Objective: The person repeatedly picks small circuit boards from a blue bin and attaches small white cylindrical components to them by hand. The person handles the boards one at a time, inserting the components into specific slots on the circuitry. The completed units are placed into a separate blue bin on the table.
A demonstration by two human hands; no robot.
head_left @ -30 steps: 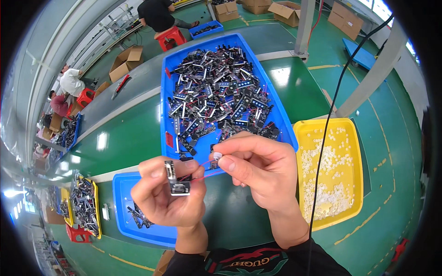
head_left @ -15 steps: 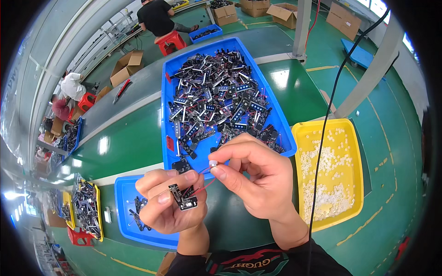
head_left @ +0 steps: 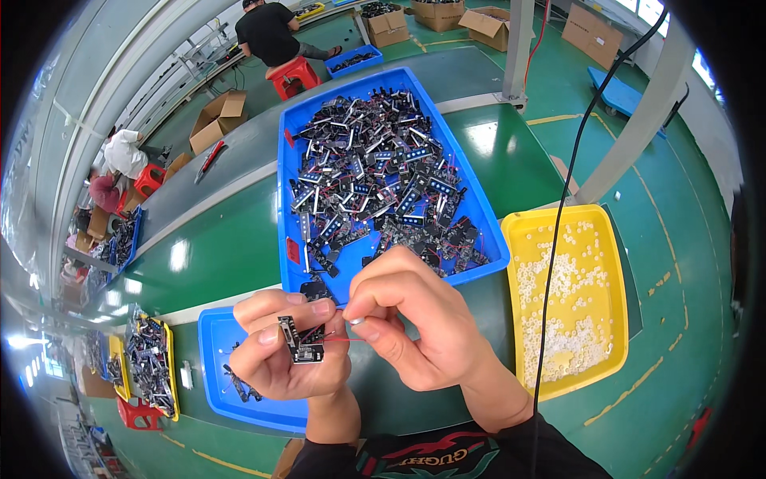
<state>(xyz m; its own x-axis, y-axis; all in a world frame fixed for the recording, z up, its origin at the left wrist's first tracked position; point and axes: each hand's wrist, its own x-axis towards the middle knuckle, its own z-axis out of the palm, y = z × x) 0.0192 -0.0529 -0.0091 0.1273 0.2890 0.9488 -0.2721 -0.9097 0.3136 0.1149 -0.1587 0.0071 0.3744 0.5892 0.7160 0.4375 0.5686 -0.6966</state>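
In my left hand (head_left: 278,374) is a small black circuit-board assembly (head_left: 308,352), gripped between thumb and fingers. Thin red wires (head_left: 338,340) run from it toward my right hand (head_left: 423,323). The right thumb and forefinger pinch a small whitish round part (head_left: 356,321) at the wire end; the fingers partly cover it. Both hands are close together above the near edge of a large blue tray (head_left: 351,257), which is heaped with similar black boards and wired parts. Under the left hand sits a smaller blue tray (head_left: 271,410) with a few black pieces.
At right a yellow tray (head_left: 613,275) holds many small white rings. A black cable (head_left: 568,172) hangs across the view beside it. A red-handled tool (head_left: 211,158) lies on the grey surface at left. Farther off are cardboard boxes (head_left: 217,120), a metal post (head_left: 519,52) and seated people (head_left: 270,36).
My right hand has moved left and slightly down, closer to the left fingers, with the round part still pinched. The board in my left hand has shifted a little left.
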